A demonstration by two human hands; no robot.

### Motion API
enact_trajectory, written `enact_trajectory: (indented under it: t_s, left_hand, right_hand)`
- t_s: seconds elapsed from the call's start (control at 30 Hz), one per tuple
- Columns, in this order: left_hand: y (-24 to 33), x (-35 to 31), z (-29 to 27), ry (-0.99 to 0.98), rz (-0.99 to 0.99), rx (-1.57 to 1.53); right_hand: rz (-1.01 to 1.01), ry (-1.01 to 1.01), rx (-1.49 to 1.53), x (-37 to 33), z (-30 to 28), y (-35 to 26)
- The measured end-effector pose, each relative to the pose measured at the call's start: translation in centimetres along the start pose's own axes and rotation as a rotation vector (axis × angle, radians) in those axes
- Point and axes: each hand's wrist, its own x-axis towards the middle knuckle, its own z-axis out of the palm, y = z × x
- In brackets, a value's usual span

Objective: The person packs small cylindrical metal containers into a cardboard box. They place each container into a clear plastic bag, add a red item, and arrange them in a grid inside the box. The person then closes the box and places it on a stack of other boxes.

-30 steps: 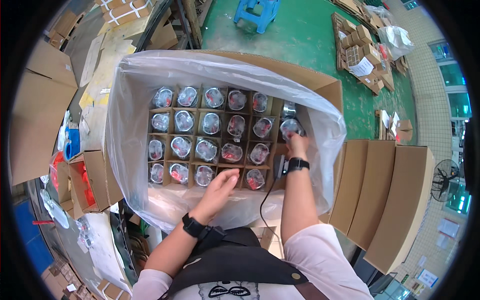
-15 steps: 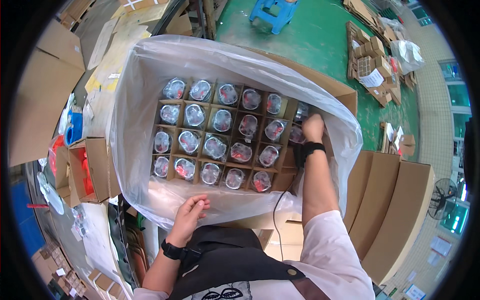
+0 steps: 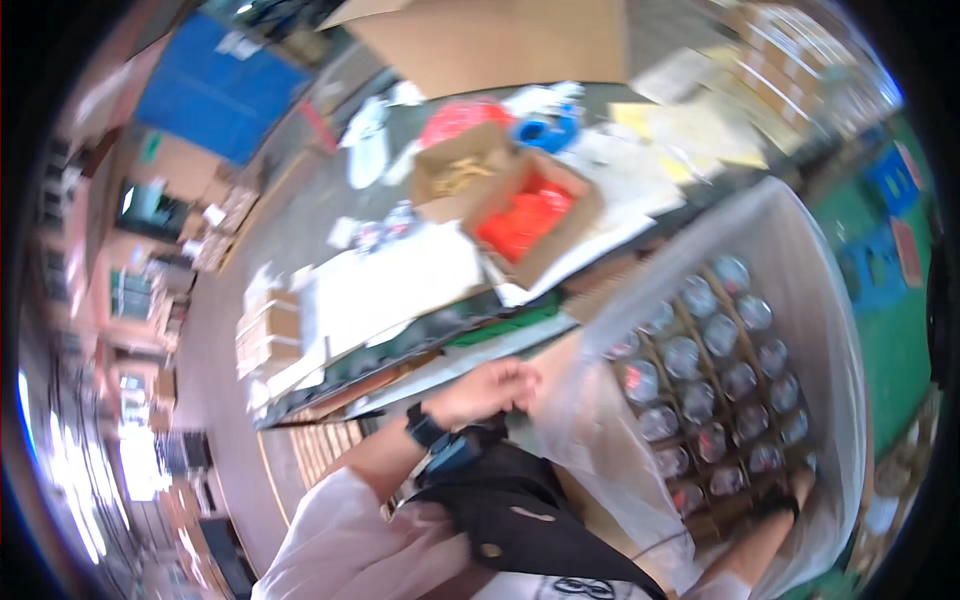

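Observation:
My left hand [image 3: 490, 390] hangs over the near left side of a carton, between it and the workbench, with its fingers loosely bent, a little apart and nothing in them. My right hand [image 3: 803, 487] is down inside the carton at its right end, beside the last of the wrapped items; its fingers are hidden and smeared by motion. A milky plastic liner bag [image 3: 835, 330] stands up around the carton's inside. Cardboard dividers [image 3: 665, 362] split it into cells, and rows of round clear-wrapped pieces [image 3: 698, 402], some with red parts, sit in them.
On the workbench [image 3: 390, 300] stand a small carton of red pieces [image 3: 525, 215], another open carton [image 3: 460, 170] and a blue ring-shaped object [image 3: 548, 128]. A large cardboard sheet [image 3: 500, 45] lies behind. Blue stools [image 3: 875, 265] stand on the green floor at right.
The view has swung left, bringing the workbench to the middle and the carton to the right. My right hand is still inside the carton; my left remains near its close side.

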Motion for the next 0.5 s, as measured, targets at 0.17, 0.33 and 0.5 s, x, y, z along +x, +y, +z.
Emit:
enact_trajectory:
  t_s: [0.17, 0.33, 0.5]
  left_hand:
    - [-8.3, -6.6, -19.9, 1.162, 0.007, 0.212]
    - [-5.0, -2.0, -33.1, 1.341, -0.090, 0.795]
    - [-0.2, 1.9, -37.6, 0.835, -0.043, 1.111]
  right_hand:
    - [-0.015, 0.080, 0.795, -18.7, 2.5, -20.6]
    - [-0.262, -0.171, 1.158, -38.7, 2.6, -34.7]
    - [-0.555, -0.761, 0.613, -51.9, 11.2, -48.5]
